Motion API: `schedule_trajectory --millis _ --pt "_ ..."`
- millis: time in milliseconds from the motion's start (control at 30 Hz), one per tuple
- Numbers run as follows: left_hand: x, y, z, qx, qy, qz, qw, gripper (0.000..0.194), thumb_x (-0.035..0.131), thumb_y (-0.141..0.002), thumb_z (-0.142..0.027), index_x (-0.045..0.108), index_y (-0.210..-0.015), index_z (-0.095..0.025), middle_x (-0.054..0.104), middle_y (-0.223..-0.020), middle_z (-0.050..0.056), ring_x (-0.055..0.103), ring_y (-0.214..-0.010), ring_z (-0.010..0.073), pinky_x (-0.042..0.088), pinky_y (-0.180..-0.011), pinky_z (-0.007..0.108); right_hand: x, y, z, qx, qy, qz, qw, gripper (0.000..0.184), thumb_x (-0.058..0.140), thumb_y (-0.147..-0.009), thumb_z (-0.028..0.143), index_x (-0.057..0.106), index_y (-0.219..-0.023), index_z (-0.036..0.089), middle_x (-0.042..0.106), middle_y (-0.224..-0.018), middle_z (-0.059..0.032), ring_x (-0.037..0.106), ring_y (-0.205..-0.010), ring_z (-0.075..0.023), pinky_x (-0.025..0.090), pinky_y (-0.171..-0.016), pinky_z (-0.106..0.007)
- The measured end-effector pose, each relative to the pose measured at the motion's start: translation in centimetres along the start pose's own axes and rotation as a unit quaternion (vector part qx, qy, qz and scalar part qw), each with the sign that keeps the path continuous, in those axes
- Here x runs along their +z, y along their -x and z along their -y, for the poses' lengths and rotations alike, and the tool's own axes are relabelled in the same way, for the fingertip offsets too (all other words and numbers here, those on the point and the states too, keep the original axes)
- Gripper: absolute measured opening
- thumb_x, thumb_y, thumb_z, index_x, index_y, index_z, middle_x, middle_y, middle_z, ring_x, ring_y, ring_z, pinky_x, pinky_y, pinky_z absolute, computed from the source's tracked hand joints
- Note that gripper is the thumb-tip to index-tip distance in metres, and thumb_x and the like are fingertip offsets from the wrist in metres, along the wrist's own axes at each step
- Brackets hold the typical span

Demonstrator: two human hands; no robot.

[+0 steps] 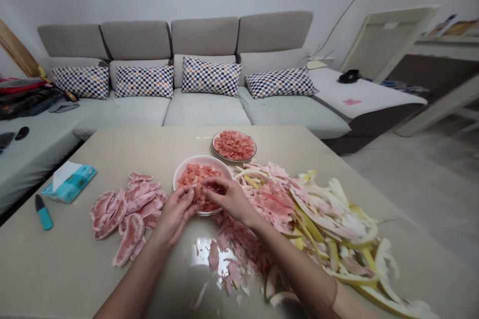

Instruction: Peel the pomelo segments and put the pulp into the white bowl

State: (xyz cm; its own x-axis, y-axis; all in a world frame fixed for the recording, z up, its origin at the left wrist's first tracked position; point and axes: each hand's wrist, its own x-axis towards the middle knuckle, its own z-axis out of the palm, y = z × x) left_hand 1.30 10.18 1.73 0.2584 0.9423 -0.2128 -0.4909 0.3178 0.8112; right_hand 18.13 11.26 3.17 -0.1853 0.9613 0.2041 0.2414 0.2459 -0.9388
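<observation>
Over the near side of a white bowl point(179, 165) my two hands meet. Red pomelo pulp point(194, 173) fills much of that bowl. My left hand point(178, 212) pinches a small piece of pomelo pulp point(198, 192) between thumb and fingers. From the other side my right hand point(228, 198) has its thumb and fingers closed on the same piece. Left of the bowl lies a pile of unpeeled pomelo segments point(138, 199), still in pale pink skin. Behind the bowl stands a dark-rimmed plate point(214, 143) heaped with peeled pulp.
Yellow-white pomelo rind point(337, 224) and pink membrane scraps point(239, 239) spread over the table's right side. A blue tissue pack point(73, 184) and a knife with a turquoise part point(45, 214) lie at left. A sofa point(205, 109) with checkered cushions stands behind the table point(157, 139).
</observation>
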Motion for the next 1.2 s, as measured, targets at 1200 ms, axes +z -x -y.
schedule_trajectory --millis 1200 --pt "0.0 -0.3 0.3 0.006 -0.046 -0.044 0.998 0.025 0.078 -0.07 -0.029 0.07 -0.088 -0.016 0.069 -0.086 0.002 0.066 -0.072 0.0104 0.054 -0.073 0.022 -0.1 -0.6 -2.2 0.103 -0.149 -0.029 0.983 0.03 0.06 -0.083 0.047 0.067 -0.085 0.018 0.068 -0.075 -0.0013 0.065 -0.069 -0.0172 0.054 -0.07 -0.032"
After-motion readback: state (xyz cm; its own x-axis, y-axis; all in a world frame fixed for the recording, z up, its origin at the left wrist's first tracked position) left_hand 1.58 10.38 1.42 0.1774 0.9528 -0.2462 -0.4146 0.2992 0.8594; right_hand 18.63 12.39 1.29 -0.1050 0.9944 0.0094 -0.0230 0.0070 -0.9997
